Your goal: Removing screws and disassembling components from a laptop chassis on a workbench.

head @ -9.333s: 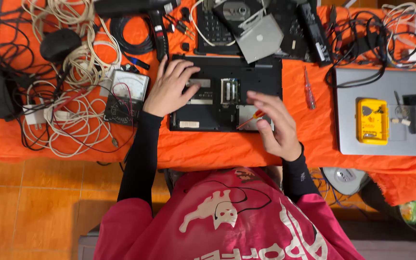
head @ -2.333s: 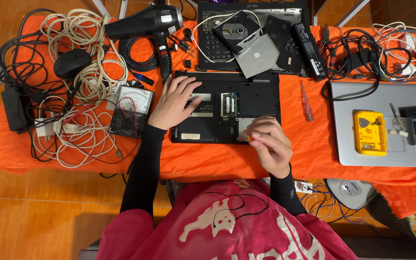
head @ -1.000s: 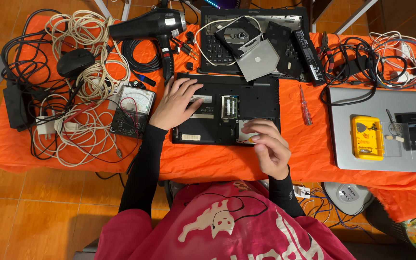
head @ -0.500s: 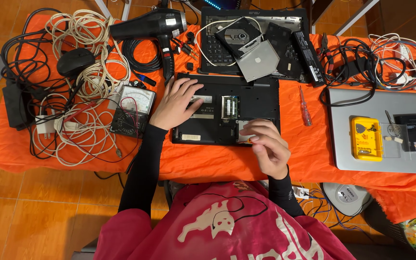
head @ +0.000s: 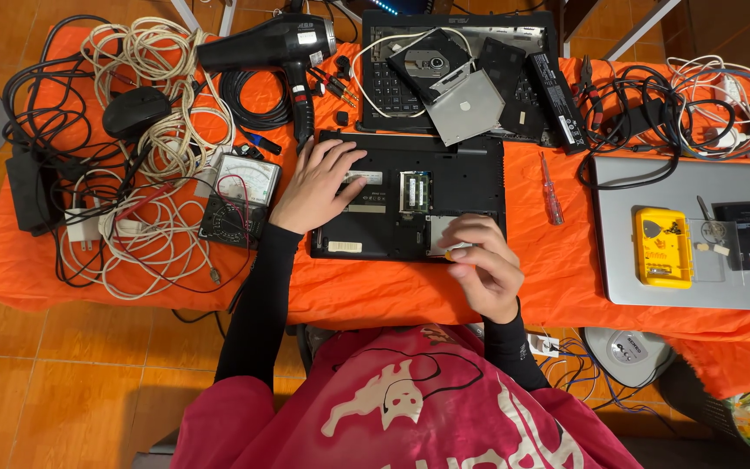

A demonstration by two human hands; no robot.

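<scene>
My right hand (head: 485,269) is curled tight at the near right corner of the upturned black laptop (head: 410,195), fingers pinched on a small yellow-tipped tool (head: 455,254) whose working end I can't make out, since the knuckles cover it. The wrist is bent back toward my chest, black sleeve running down into the pink shirt (head: 401,408). My left hand (head: 316,182) lies flat and spread on the laptop's left half, palm down, fingers fanned toward the far edge, pressing on the base and gripping nothing. The laptop sits belly-up in the middle of the orange tablecloth (head: 375,295), a bay open with green memory sticks (head: 415,191) showing. Just left of my left wrist lies an analogue multimeter (head: 240,198) (its red lead loops across the dial), half buried in a tangle of white cables (head: 154,174). Beyond it a black hair dryer (head: 275,48) points left. At the far side a second stripped laptop (head: 466,69) carries a loose optical drive (head: 449,82). A red screwdriver (head: 550,189) lies just right of the base, and a silver laptop (head: 696,230) with a yellow tool case (head: 661,247) on its lid runs off the right edge.
</scene>
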